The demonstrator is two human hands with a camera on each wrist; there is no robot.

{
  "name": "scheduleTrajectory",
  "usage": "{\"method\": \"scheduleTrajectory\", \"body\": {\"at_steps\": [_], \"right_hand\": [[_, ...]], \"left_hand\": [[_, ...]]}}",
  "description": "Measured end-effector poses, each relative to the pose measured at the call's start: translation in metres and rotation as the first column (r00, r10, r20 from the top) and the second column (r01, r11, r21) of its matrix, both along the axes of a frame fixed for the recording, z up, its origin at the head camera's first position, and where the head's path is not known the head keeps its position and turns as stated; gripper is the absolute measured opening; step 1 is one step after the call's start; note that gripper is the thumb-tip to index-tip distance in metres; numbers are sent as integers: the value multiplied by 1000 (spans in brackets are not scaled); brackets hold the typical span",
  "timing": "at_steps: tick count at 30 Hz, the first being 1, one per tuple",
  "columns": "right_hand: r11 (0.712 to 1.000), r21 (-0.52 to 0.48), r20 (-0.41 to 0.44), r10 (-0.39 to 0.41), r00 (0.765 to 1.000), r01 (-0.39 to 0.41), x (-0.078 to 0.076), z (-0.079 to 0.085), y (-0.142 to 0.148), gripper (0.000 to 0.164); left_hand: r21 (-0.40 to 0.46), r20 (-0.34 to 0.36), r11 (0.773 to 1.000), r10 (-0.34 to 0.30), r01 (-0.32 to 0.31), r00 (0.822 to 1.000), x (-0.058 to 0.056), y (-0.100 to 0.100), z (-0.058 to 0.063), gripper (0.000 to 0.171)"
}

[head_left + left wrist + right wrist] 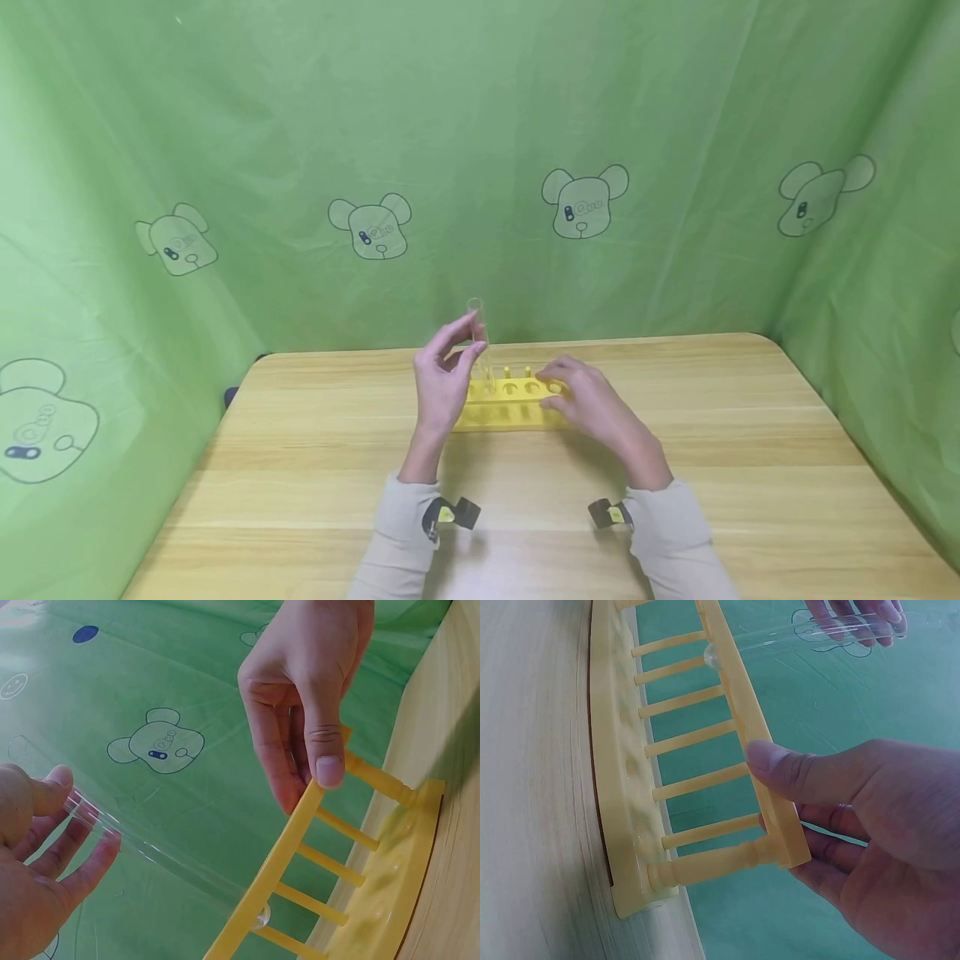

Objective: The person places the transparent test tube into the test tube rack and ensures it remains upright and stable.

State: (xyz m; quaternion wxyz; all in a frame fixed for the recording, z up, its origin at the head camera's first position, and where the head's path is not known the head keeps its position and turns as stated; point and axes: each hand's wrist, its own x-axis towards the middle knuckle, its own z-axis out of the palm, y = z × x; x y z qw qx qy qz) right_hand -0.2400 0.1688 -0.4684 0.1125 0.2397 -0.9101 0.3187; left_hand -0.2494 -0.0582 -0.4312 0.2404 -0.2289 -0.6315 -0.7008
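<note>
A clear glass test tube (486, 360) leans slightly in my left hand (440, 385), pinched between thumb and fingers along its upper part. Its rounded bottom pokes just through a hole in the top plate of a yellow test tube rack (498, 418), as both wrist views show. My right hand (596, 407) grips the right end of that top plate. In the right wrist view its thumb (769, 759) lies on the plate's near edge, with the other fingers partly hidden behind. The rack stands upright on its base.
The rack rests on a light wooden table (712, 450), towards its far side. Thin yellow pegs (528, 372) stick up along the rack's back. A green curtain (465, 100) with bear-head drawings surrounds the table at the back and both sides.
</note>
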Motion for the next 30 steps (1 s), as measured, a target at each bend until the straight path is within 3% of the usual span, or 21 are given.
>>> {"method": "scheduleTrajectory", "body": {"at_steps": [16,30], "right_hand": [[1000,4,-4,-2,1000,2,0,1,-1,41],[1000,8,4,-7,1000,7,0,-1,-1,41]], "left_hand": [[-21,28,999,37,-36,999,1,0,-1,40],[-27,5,1000,9,-9,1000,-1,-3,-8,38]]}}
